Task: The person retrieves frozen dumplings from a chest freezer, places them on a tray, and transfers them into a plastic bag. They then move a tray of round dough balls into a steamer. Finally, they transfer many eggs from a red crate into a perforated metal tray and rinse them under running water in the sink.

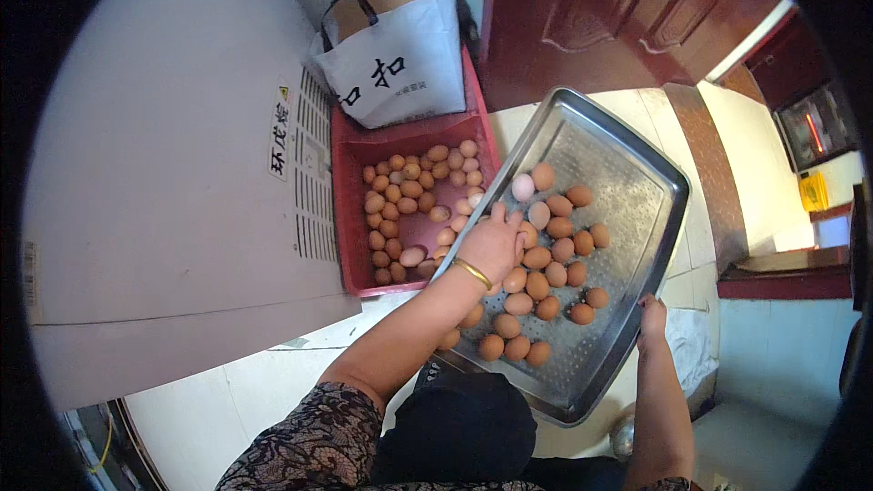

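Note:
A perforated stainless steel tray is tilted, its left edge over the side of a red plastic crate. Many brown eggs lie in the tray's left half, with a paler egg among them. My left hand, a gold bangle on its wrist, reaches over the tray's left rim with its fingers against the eggs there. Whether it grips one is hidden under the palm. My right hand holds the tray's right rim. More eggs sit in the crate around a patch of its bare floor.
A white bag with dark handles, bearing writing, rests on the crate's far end. To the left stands a large pale cabinet with vent slots. A dark red panelled door is beyond, and a crumpled white bag lies at right.

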